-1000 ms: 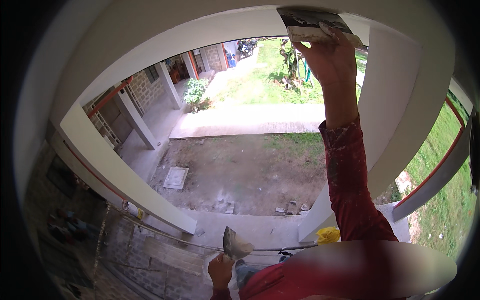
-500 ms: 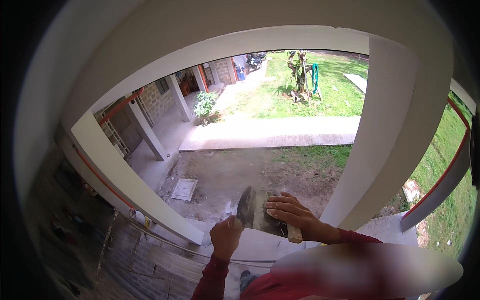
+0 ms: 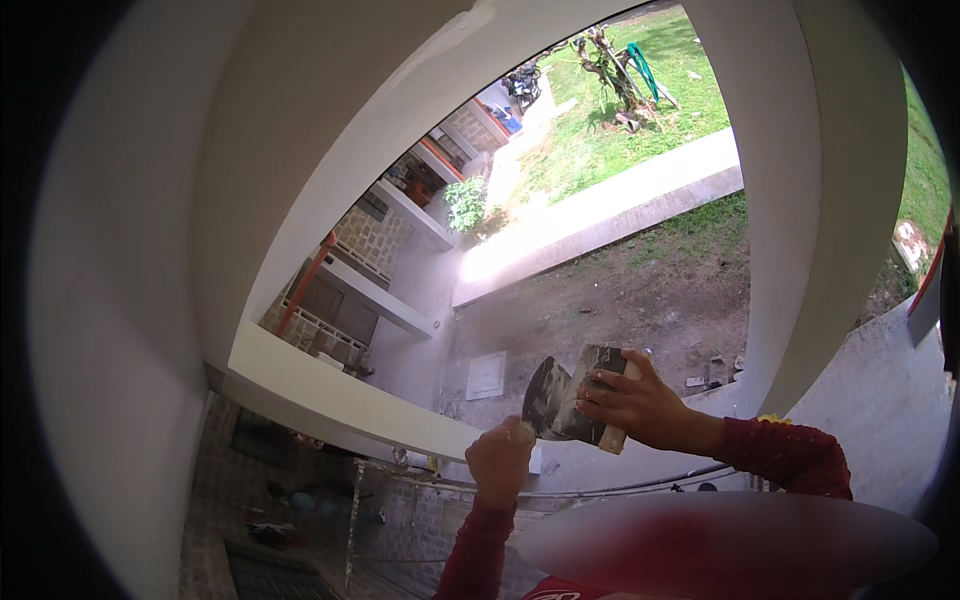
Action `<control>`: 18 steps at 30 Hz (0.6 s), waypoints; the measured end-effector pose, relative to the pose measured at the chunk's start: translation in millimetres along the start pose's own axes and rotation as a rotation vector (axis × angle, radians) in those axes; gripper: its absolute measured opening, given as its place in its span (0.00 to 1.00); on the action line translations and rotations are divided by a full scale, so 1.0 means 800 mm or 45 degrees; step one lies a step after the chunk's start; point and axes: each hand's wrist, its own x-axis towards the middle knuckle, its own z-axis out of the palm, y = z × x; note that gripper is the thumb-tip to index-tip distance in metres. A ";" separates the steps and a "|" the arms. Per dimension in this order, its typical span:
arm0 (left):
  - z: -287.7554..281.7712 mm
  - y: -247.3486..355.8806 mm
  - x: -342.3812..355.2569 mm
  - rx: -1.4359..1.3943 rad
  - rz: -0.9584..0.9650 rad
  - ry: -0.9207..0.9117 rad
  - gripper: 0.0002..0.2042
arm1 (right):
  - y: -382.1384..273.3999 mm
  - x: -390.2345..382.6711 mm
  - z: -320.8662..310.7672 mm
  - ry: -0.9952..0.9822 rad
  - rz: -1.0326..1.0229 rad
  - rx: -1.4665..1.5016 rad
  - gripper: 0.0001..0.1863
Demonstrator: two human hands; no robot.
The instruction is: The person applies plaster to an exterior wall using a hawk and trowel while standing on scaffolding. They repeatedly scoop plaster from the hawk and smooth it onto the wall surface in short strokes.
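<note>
At the lower middle, my left hand (image 3: pixel 495 460) is closed on a putty knife (image 3: pixel 543 395), whose wide, smeared blade points upward. Just to its right, my right hand (image 3: pixel 645 405) grips a flat rectangular trowel (image 3: pixel 602 358) with a pale bar handle, fingers spread over the handle and plate. The two blades meet or nearly meet in front of me, over the view of the yard below. Dull whitish-grey smears mark both tools, and pale flecks are on my right fingers. My red sleeves reach in from the lower edge.
A pale beam (image 3: pixel 340 180) arches overhead, beside a column (image 3: pixel 780 200) at right. Below are a narrow rail (image 3: pixel 460 489), a yellow item (image 3: pixel 772 420) behind my right arm, a concrete walkway (image 3: pixel 600 210), a square slab (image 3: pixel 485 376), and a courtyard with plants, motorbikes and columns.
My right hand has come down from the overhead beam with the trowel to meet the putty knife, which my left hand has raised. The view has since tilted, showing more beam and left wall.
</note>
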 end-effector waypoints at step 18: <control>-0.046 -0.072 -0.053 -0.252 -0.169 0.078 0.09 | 0.056 0.059 0.096 0.559 0.763 1.262 0.23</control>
